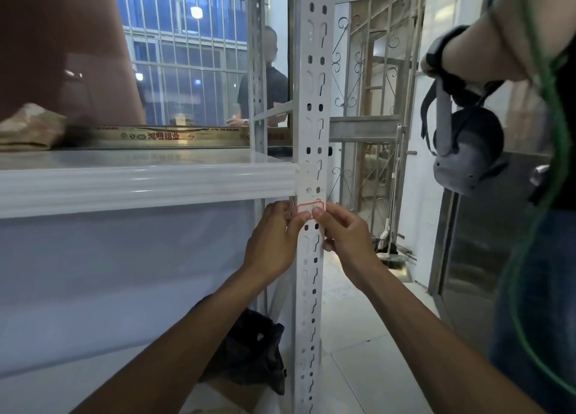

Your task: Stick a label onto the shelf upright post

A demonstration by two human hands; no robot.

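Below shelf beam [140, 186], on post [312, 102]: left hand [274, 239], right hand [346, 236] fingers [318, 211] pinch label [308, 207] lower edge (floor [358, 335] open rightward).

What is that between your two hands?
In the head view, the upright post runs between the left hand and right hand, with the red-bordered label on it at their fingertips.

Camouflage cloth [29, 128] lies on white shelf [131, 189]

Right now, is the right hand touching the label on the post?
Touching. The head view shows the right hand's index fingertip lying over the label's lower right corner, against the upright post, with no gap visible.
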